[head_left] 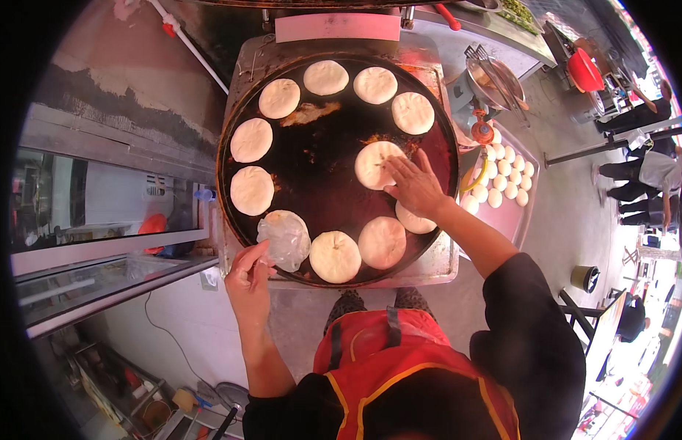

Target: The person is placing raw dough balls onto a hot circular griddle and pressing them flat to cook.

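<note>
A large round dark griddle (313, 159) lies before me, with several pale round flatbreads ringed along its rim. My right hand (415, 179) lies palm down on a flatbread (374, 164) set inward from the right rim. Its fingers cover that bread's right side, and its thumb is spread. Another flatbread (415, 221) is partly hidden under the right wrist. At the lower left rim, my left hand (250, 269) pinches the edge of a clear plastic bag (283, 242). The crumpled bag covers most of one flatbread (298, 221). Beside it sits an uncovered flatbread (335, 257).
Right of the griddle, a tray (514, 223) holds several eggs (500, 182). Above it stands a metal pot (497, 82) with slotted turners (495, 77) across it. A glass-fronted cabinet (109, 198) is at left. People (657, 170) stand farther right.
</note>
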Tool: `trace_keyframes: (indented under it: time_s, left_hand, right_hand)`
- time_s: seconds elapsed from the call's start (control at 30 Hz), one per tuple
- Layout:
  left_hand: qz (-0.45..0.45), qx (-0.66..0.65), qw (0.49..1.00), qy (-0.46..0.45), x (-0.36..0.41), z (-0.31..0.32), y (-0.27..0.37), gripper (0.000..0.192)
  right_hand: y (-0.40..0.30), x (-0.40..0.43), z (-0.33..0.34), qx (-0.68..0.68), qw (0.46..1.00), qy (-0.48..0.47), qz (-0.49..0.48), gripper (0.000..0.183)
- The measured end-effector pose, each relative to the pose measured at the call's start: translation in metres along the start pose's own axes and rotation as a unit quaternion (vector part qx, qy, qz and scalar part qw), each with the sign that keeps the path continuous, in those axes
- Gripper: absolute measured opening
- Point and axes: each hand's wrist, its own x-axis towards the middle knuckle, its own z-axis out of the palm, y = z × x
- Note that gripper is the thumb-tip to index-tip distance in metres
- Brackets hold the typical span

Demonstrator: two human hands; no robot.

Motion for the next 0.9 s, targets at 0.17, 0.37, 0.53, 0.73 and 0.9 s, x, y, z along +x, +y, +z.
trace_keyframes:
  time_s: [0.17,0.37,0.53,0.73,0.9]
  left_hand:
    - [0.003,-0.014,1.0,-0.012,-0.001,0.008,0.001,0.027]
    - [0.013,-0.015,0.999,-0.029,-0.003,0.015,0.005,0.027]
    - [0.016,-0.005,1.0,-0.026,-0.004,0.018,0.01,0.026]
    - [0.029,-0.004,0.999,-0.036,-0.008,0.022,0.018,0.026]
    - [0.037,-0.004,0.997,-0.073,-0.014,0.031,0.032,0.026]
  right_hand:
    - [0.022,-0.017,-0.001,0.003,0.996,0.001,0.087,0.054]
    - [0.037,-0.036,-0.008,0.019,0.983,0.006,0.18,0.048]
    - [0.037,-0.056,-0.019,-0.009,0.991,0.014,0.136,0.052]
    - [0.048,-0.042,-0.004,-0.008,0.998,0.011,0.06,0.053]
    - [0.058,-0.06,-0.012,-0.039,0.993,0.024,0.106,0.05]
